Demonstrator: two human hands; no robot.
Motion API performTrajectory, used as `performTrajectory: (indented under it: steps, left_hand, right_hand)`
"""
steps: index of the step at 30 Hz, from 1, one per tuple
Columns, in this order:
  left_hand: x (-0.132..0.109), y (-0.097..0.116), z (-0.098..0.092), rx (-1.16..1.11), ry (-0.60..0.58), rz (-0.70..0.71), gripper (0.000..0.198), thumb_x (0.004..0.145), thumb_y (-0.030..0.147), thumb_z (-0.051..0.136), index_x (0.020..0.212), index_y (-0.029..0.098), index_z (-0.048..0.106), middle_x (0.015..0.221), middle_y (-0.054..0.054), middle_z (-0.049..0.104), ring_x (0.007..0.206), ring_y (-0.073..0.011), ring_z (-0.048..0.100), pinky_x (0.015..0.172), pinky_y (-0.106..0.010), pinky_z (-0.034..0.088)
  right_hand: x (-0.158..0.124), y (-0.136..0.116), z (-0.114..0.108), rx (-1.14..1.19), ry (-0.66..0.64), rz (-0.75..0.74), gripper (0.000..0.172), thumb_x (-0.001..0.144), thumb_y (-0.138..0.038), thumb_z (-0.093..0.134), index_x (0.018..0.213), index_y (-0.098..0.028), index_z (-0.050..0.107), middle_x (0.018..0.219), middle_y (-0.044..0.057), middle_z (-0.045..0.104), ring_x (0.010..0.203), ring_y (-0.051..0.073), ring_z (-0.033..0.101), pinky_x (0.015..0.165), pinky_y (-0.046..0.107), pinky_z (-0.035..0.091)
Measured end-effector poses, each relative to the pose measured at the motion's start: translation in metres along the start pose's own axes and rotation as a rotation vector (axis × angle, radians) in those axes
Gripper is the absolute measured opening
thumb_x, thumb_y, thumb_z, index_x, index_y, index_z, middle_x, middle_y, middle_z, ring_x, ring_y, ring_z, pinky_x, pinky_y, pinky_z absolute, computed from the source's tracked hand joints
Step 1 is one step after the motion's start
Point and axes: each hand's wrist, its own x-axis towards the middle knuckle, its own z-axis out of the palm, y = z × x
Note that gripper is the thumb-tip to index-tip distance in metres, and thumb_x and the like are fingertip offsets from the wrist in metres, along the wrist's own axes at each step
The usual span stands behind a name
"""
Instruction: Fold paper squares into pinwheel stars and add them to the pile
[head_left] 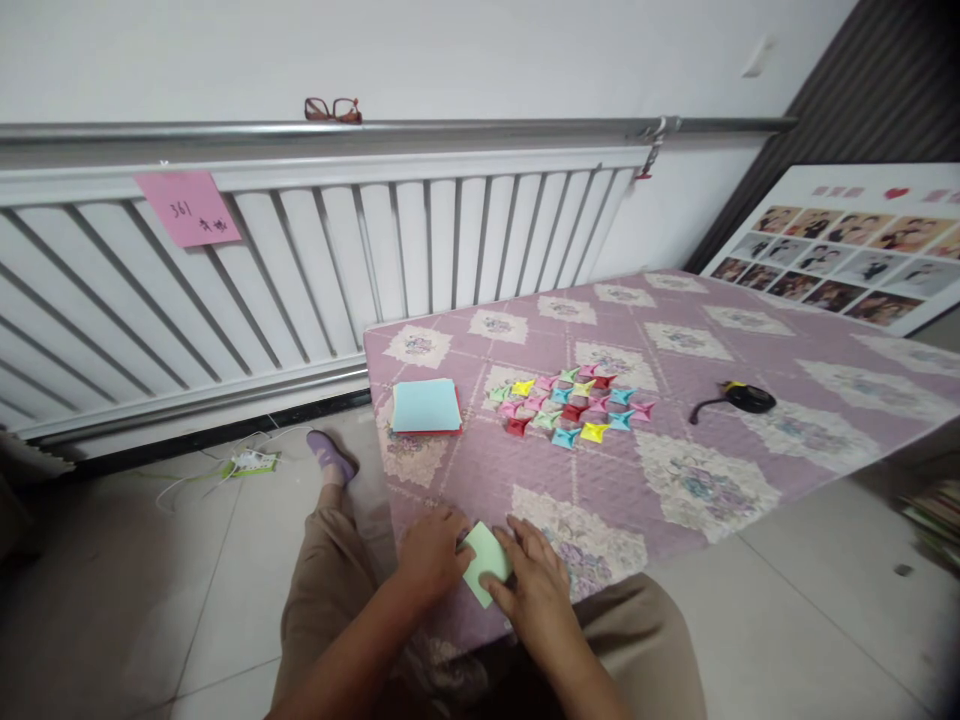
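Observation:
A pale green sheet of paper (484, 556), turned like a diamond, is between my hands at the near edge of the table. My left hand (433, 552) grips its left side, thumb on top. On the opposite side my right hand (536, 575) holds the paper with the thumb on its face and the fingers curled round the edge. Farther off lies a stack of coloured paper (426, 406), light blue uppermost with red showing below. Right of the stack, several small folded paper pieces (574, 412) in pink, red, yellow, green and blue sit in rows.
A purple patterned cloth (480, 470) covers the table. A black object with a strap (748, 398) lies to the right. Behind stand a white radiator (450, 240) with a pink note (187, 208) and a photo board (847, 245). Glasses (333, 109) rest on the pipe; a power strip (253, 462) is on the floor.

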Motion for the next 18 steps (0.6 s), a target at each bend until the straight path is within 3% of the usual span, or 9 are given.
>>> performTrajectory:
  steps: [7, 18]
  left_hand:
    - [-0.004, -0.001, 0.006, -0.019, 0.038, 0.026, 0.010, 0.081, 0.020, 0.055, 0.091, 0.022, 0.058, 0.099, -0.001, 0.059, 0.098, -0.0203, 0.051, 0.085, -0.033, 0.035]
    - [-0.007, -0.009, 0.003, 0.005, -0.013, 0.155, 0.010, 0.082, 0.022, 0.057, 0.091, 0.022, 0.060, 0.098, -0.001, 0.062, 0.096, -0.0202, 0.053, 0.083, -0.033, 0.033]
  right_hand:
    - [0.000, -0.003, 0.000, 0.011, 0.020, -0.004, 0.053, 0.073, -0.029, 0.064, 0.125, -0.030, 0.054, 0.137, 0.008, 0.050, 0.127, 0.032, 0.042, 0.095, 0.051, 0.036]
    - [0.008, 0.001, -0.012, 0.094, -0.027, -0.048, 0.010, 0.079, -0.023, 0.060, 0.089, -0.024, 0.063, 0.130, 0.008, 0.055, 0.123, 0.027, 0.046, 0.095, 0.047, 0.034]
